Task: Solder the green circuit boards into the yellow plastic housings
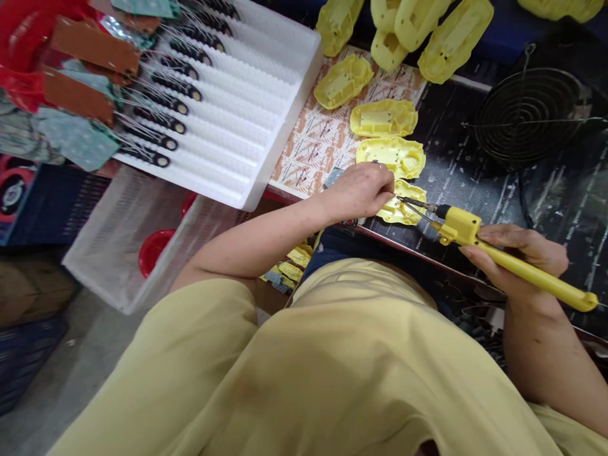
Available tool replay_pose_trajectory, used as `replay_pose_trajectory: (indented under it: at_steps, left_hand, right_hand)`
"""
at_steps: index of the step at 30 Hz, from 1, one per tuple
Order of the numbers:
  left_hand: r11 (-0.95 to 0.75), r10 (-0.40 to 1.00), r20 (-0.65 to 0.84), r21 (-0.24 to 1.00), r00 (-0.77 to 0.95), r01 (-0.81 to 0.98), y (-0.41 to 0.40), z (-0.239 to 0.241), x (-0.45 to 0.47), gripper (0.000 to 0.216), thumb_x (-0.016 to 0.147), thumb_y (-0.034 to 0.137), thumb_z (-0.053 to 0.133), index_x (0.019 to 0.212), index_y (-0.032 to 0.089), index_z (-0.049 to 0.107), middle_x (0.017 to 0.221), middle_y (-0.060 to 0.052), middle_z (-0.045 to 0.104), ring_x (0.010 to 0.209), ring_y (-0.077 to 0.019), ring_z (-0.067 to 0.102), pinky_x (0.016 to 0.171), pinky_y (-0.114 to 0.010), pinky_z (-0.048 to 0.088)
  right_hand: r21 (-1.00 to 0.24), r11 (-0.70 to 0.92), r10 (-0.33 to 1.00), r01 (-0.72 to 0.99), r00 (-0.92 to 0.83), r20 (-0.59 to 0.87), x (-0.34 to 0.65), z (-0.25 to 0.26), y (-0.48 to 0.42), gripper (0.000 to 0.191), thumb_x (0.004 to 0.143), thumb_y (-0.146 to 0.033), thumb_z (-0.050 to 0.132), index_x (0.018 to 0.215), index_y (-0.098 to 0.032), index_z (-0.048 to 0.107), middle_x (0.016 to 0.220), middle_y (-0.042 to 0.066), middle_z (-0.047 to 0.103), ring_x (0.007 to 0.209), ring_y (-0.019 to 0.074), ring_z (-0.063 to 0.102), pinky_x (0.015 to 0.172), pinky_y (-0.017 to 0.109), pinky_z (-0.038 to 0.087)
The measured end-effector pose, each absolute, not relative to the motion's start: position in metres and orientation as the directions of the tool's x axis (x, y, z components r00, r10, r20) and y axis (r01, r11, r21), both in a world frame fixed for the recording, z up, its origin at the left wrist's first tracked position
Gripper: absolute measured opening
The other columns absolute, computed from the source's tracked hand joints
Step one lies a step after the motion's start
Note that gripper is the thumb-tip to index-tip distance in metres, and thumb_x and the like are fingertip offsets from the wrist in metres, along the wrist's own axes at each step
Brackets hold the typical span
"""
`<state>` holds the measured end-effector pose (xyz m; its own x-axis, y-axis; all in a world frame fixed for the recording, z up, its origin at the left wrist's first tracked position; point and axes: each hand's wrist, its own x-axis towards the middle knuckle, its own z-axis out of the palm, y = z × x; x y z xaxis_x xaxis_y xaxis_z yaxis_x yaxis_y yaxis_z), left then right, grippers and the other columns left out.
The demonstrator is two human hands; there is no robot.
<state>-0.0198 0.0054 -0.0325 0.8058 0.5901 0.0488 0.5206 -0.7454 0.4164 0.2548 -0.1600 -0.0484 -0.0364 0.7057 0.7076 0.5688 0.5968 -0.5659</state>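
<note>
My right hand [532, 253] is wrapped round a yellow soldering iron [463, 228] that has a thin feed tube beside its tip. The iron points left, and its tip is over a yellow plastic housing half [411, 212] near the bench edge. My left hand [363, 190] is closed in a pinch at the left side of this housing. Whatever lies between its fingertips is too small to make out. Just beyond stand two more housing halves, a bright one [396, 155] and another [382, 118], open side up. A small grey piece [333, 177] is partly hidden behind my left hand.
A white foam tray [266, 95] on the left carries several black parts with wires [154, 155] and circuit boards [78, 136]. More yellow housings [456, 41] lie at the back. A round fan [527, 117] stands at right. Below left is a white crate [114, 253] with red bowls [154, 250].
</note>
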Motion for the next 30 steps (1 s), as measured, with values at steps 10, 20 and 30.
replay_pose_trajectory:
  at_steps: [10,20,30]
  left_hand:
    - [-0.73,0.597,0.029,0.432,0.801,0.529,0.006,-0.031,-0.02,0.024,0.094,0.019,0.057,0.101,0.019,0.08,0.101,-0.008,0.081,0.102,-0.0256,0.076,0.096,-0.04,0.058]
    - [-0.747,0.59,0.03,0.399,0.807,0.532,0.006,-0.032,-0.02,0.025,0.097,0.02,0.056,0.101,0.019,0.08,0.099,-0.007,0.081,0.1,-0.0251,0.076,0.095,-0.04,0.058]
    - [-0.819,0.542,0.102,0.284,0.834,0.498,-0.001,-0.031,-0.024,0.028,0.108,0.023,0.052,0.098,0.02,0.078,0.105,-0.008,0.081,0.102,-0.0258,0.074,0.106,-0.047,0.056]
  right_hand:
    - [-0.564,0.59,0.713,0.578,-0.045,0.7,0.257,-0.047,-0.162,0.028,0.083,-0.033,0.102,0.088,-0.025,0.076,0.083,0.0,0.083,0.068,0.0167,0.08,0.061,0.02,0.067]
    - [-0.581,0.556,0.647,0.594,0.129,0.751,0.265,-0.047,-0.164,0.036,0.08,-0.042,0.103,0.074,-0.026,0.072,0.07,-0.001,0.077,0.058,0.0185,0.075,0.049,0.025,0.063]
    - [-0.632,0.389,0.698,0.67,0.233,0.677,0.254,-0.052,-0.187,0.06,0.073,-0.041,0.107,0.126,-0.025,0.083,0.1,0.004,0.087,0.066,0.0203,0.081,0.046,0.021,0.059]
